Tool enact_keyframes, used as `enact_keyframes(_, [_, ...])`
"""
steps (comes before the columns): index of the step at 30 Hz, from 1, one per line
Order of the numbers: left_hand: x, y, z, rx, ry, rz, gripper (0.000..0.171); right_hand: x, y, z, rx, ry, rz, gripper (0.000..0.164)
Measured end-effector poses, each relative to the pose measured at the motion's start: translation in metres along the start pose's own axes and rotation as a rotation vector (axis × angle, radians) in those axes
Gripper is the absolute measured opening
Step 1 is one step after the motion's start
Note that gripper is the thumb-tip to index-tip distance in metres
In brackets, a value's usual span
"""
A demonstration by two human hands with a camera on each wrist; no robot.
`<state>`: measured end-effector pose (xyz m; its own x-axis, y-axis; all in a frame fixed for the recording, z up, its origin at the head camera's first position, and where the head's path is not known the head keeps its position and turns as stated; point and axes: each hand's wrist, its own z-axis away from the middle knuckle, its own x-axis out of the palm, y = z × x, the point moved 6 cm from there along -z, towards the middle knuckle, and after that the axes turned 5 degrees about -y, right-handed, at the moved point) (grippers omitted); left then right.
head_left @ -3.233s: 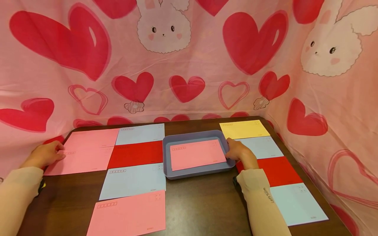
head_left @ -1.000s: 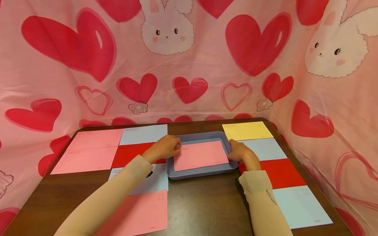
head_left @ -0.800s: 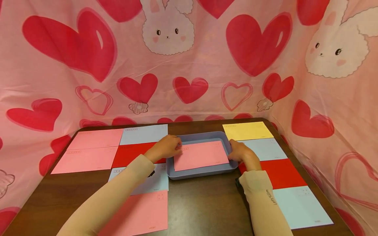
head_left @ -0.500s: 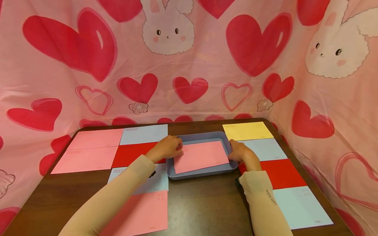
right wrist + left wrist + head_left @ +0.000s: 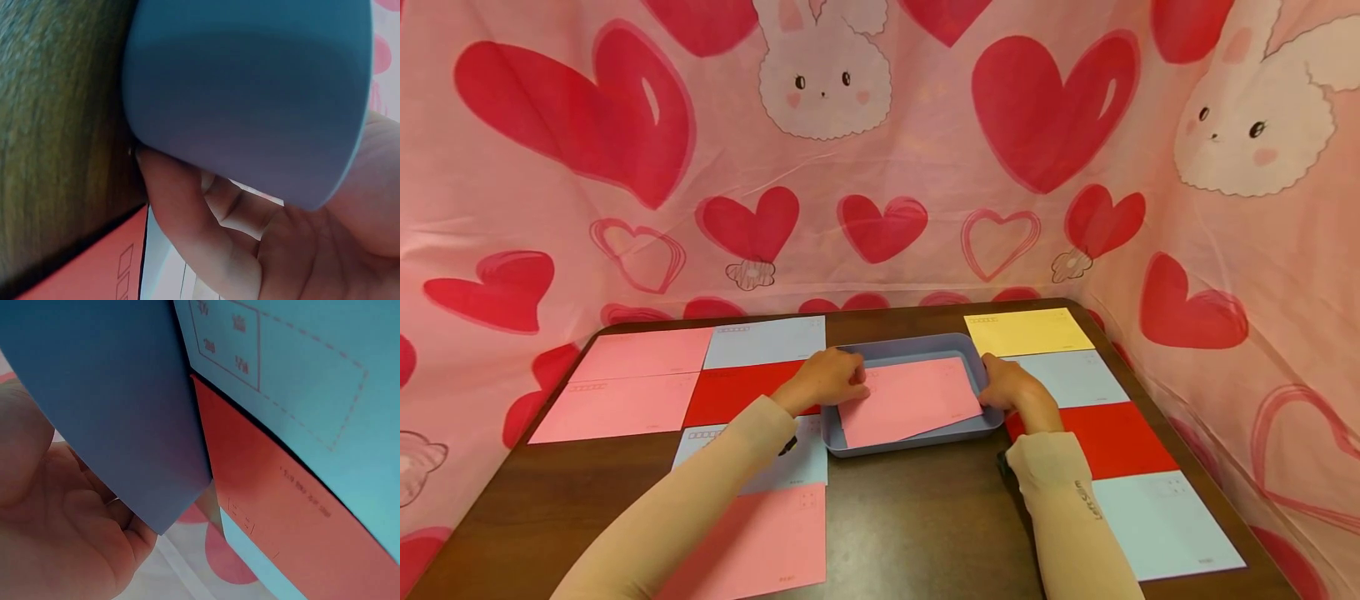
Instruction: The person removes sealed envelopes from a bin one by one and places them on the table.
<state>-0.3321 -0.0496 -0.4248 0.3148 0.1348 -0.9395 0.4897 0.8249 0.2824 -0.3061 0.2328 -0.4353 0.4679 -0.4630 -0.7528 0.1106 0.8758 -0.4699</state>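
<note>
A shallow blue-grey tray (image 5: pixel 940 432) sits mid-table with pink envelopes (image 5: pixel 917 396) inside. The top envelope lies askew, its near left corner reaching the tray's front wall and another pink edge showing beneath it. My left hand (image 5: pixel 829 379) reaches over the tray's left wall and pinches the top envelope's left end; its fingertips are partly hidden. In the left wrist view, the tray wall (image 5: pixel 125 425) stands in front of this hand's fingers. At the opposite end, my right hand (image 5: pixel 1011 387) grips the tray wall, fingers bent against its outside in the right wrist view.
Left of the tray lie pink envelopes (image 5: pixel 625 406), light blue ones (image 5: pixel 767 343) and a red one (image 5: pixel 730 392). To the right are a yellow envelope (image 5: pixel 1028 333), light blue ones (image 5: pixel 1172 529) and a red one (image 5: pixel 1120 442). A heart-patterned cloth (image 5: pixel 925 167) hangs behind.
My left hand has moved from the pink envelopes at far left to the tray. The top pink envelope there has turned, its left end shifting toward me. The right hand stays at the tray.
</note>
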Motion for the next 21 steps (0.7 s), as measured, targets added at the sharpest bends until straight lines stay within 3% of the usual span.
enact_keyframes(6, [-0.004,-0.002,0.0,0.023,0.002,0.041,0.02,0.001,0.0,-0.004,0.008,-0.006,-0.016,0.078])
enact_keyframes(15, [-0.014,-0.008,0.005,0.083,-0.011,0.267,0.022,0.0,-0.005,-0.002,0.019,-0.009,-0.034,0.078])
enact_keyframes(21, [-0.013,-0.014,0.014,0.053,-0.045,0.389,0.03,-0.001,-0.008,-0.001,0.008,-0.011,-0.037,0.077])
